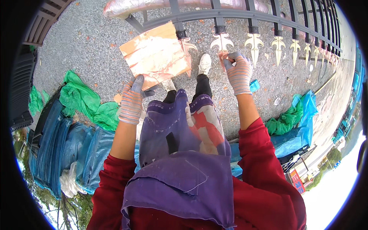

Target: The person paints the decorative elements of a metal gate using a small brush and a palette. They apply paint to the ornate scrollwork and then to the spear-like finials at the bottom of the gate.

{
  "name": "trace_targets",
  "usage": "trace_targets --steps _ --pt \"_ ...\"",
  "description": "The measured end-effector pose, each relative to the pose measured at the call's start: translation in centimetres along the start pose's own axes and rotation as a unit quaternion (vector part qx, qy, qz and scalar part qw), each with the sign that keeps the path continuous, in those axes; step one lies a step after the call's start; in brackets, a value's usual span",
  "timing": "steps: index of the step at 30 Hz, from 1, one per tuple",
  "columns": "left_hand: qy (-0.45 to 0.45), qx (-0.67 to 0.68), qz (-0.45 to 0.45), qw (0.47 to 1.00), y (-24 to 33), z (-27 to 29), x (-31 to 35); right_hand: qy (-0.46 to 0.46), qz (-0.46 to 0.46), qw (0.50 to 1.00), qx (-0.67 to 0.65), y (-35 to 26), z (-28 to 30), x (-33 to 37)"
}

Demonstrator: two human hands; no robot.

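My left hand, in a striped knit glove, grips the lower edge of a flat piece of cardboard smeared with pinkish copper colour. The cardboard's right edge lies against a copper-toned spearhead finial of a black metal fence. My right hand, gloved alike, is closed in a pinch at the lower tip of the neighbouring finial, also coppery. Whatever sits between those fingertips is hidden. Farther right, several finials are pale gold.
A wrapped pinkish roll lies under the fence's far side. Green netting and blue wrapped bundles are at left. More green sheeting and blue sheeting lie at right. My shoes stand on grey ground.
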State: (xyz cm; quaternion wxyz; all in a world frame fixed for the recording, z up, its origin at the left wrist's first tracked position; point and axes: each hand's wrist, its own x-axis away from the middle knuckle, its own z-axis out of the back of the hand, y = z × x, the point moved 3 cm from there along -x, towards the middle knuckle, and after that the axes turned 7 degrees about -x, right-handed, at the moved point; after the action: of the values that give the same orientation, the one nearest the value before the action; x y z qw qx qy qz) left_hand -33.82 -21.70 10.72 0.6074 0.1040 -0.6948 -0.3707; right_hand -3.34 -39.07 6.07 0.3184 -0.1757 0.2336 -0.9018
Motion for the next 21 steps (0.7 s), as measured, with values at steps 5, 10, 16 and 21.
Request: trace_targets --steps 5,10,16,21 --pt "-0.017 -0.003 -0.013 1.0 -0.3 -0.3 -0.3 0.062 0.026 0.997 0.043 -1.4 -1.0 -4.1" --pt "-0.002 -0.002 -0.004 1.0 -0.9 0.1 -0.5 -0.011 -0.029 0.997 0.078 1.2 -0.4 -0.4" --pt "-0.011 -0.004 -0.001 1.0 -0.3 -0.3 -0.3 0.073 -0.03 0.996 -0.034 1.6 0.8 -2.6" --pt "-0.023 -0.001 -0.011 1.0 0.6 -1.1 0.2 -0.028 -0.098 0.995 0.015 1.8 -0.5 -1.6"
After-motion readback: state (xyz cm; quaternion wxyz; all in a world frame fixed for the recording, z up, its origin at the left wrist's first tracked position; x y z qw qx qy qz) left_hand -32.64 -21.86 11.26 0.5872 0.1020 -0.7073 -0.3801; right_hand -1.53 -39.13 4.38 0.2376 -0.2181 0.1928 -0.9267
